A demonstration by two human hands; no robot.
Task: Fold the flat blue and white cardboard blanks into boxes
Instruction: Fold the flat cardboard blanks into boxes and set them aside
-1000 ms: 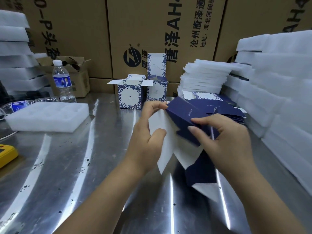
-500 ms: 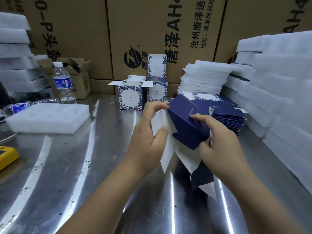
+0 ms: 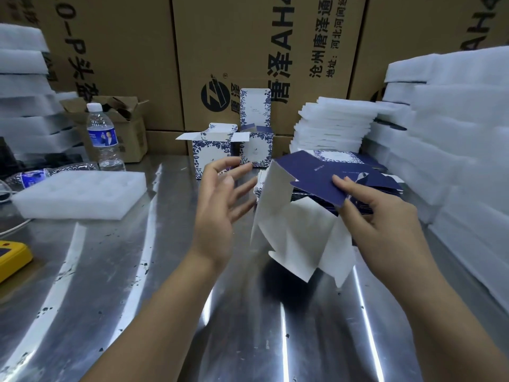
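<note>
Hands are hovering above the steel desk (image 3: 165, 299). The left hand (image 3: 220, 205) is spreading its fingers just beside the half-opened blue and white blank (image 3: 297, 232) without touching it. The right hand (image 3: 377, 224) is pinching its dark blue panel, thumb on top, and the white inner flaps are hanging toward the desk. Behind, a stack of flat blanks (image 3: 341, 156) is lying, and farther back two folded boxes (image 3: 212, 153) are standing.

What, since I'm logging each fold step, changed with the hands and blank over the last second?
The left hand let go of the blank and drew away leftward, fingers spread. The right hand still pinches its blue panel; the blank has opened wider, white inside showing. The folded boxes and water bottle stayed put.
</note>
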